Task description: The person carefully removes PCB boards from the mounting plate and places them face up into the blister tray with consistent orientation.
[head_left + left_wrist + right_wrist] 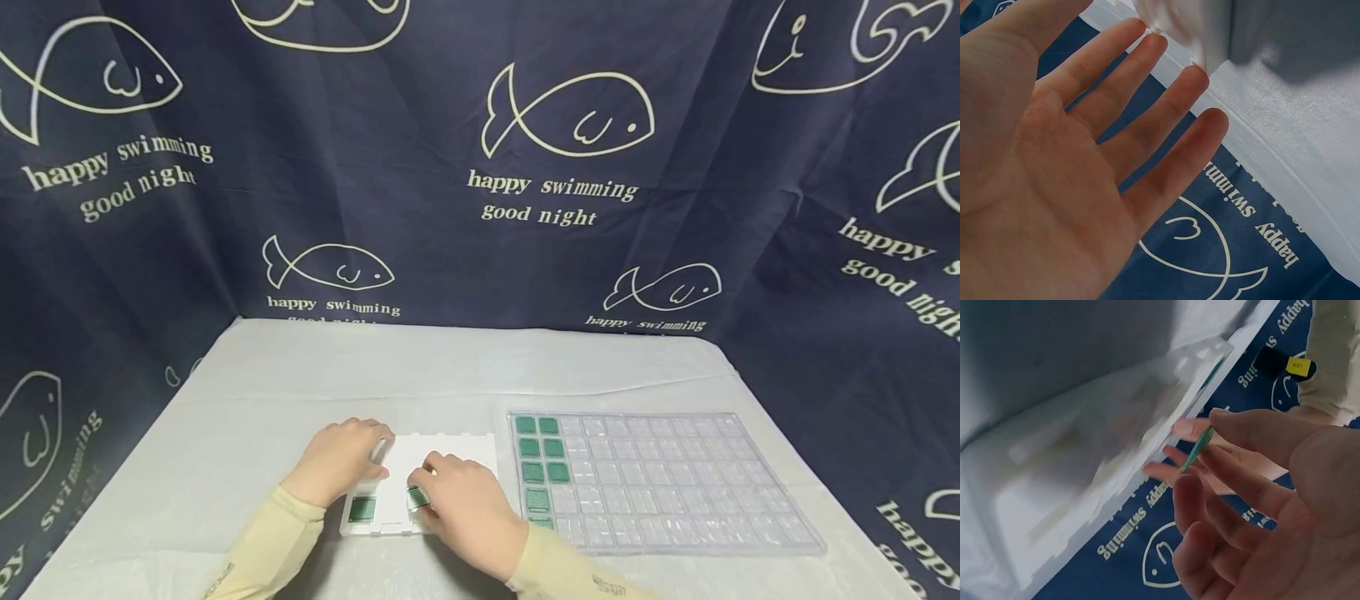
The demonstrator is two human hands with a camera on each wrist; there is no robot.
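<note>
My right hand (471,507) pinches a small green circuit board (417,497) between thumb and fingers, above the white tray (437,443). Seen from the right wrist, the board (1199,448) is tilted, nearly edge-on. My left hand (339,461) is at the tray's left side; in the left wrist view its fingers (1166,106) are extended, their tips at the white edge. Another green board (363,509) lies in the tray's near left corner. Part of the tray is hidden behind both hands.
To the right lies a clear compartment tray (667,479) with several green boards (532,472) in its left columns; its other cells show no boards. A white cloth (465,367) covers the table. Dark blue fish-print fabric (420,167) hangs behind and at both sides.
</note>
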